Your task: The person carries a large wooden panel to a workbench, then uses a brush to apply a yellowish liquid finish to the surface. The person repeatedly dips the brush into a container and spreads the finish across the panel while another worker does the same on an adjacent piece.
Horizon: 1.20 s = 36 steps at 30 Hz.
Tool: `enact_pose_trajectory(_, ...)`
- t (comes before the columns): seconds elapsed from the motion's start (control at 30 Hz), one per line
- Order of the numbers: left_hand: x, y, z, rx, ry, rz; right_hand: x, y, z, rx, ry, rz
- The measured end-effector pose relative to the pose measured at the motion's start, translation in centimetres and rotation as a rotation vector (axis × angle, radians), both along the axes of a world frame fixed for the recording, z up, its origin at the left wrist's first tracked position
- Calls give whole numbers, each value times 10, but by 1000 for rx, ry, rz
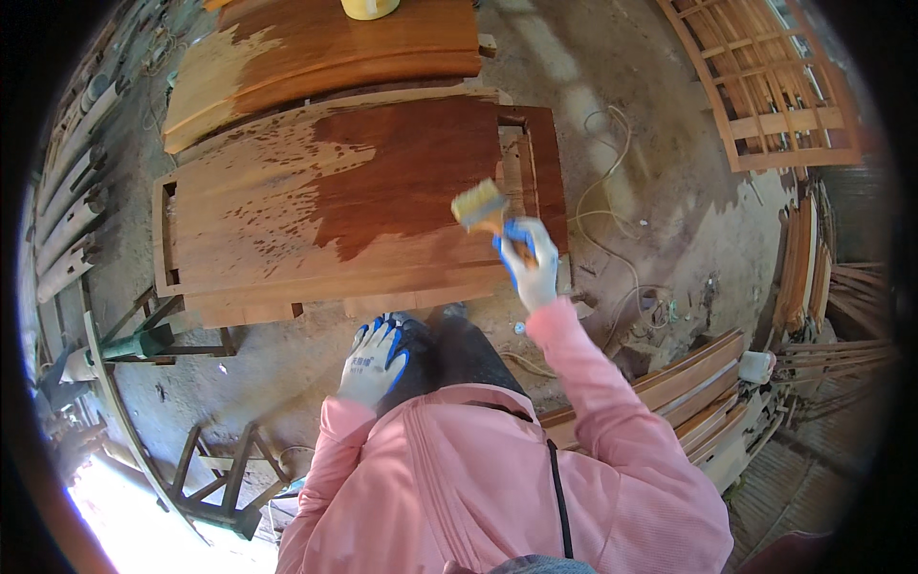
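In my right hand (pixel 532 260), gloved in white and blue, is a wide paintbrush (pixel 480 205) with pale bristles, gripped by its wooden handle. The brush is over the right part of a wooden panel (pixel 239 225); whether its bristles touch the wood I cannot tell. Dark, wet-looking reddish brown covers the panel's middle and right, while its left is paler with scattered dark drops. A rectangular opening shows near each end. My left hand (pixel 376 359), in a matching glove, rests on my leg with its fingers stretched out, holding nothing.
Beyond the panel lies a second, partly darkened panel (pixel 316 57) with a yellow container (pixel 370 8) on it. A pale hose (pixel 612 253) curls over the floor at the right. Stacked boards (pixel 693 378) lie at my right, and a lattice frame (pixel 765 86) stands far right. Metal stands (pixel 225 478) are at the left.
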<state>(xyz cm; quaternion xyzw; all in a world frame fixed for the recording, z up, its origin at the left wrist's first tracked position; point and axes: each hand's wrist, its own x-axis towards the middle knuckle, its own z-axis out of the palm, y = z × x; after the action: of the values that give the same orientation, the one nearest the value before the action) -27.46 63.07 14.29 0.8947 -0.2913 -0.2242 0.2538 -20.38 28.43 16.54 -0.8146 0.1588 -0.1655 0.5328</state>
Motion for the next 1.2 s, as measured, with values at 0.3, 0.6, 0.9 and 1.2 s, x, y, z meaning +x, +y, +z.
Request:
enact_pose_trajectory(0.3,-6,-21,25,2,0,38,-1,-1,4,-120,-291,-15)
enact_pose_trajectory(0.6,8,-12,28,-15,9,-115,-49,20,-20,-92,-190,-134)
enact_pose_trajectory(0.9,61,61,30,-105,13,-356,-60,88,-37,123,-265,-559)
enact_pose_trajectory(1.2,106,197,39,-33,-3,-461,57,134,-38,210,-296,-536)
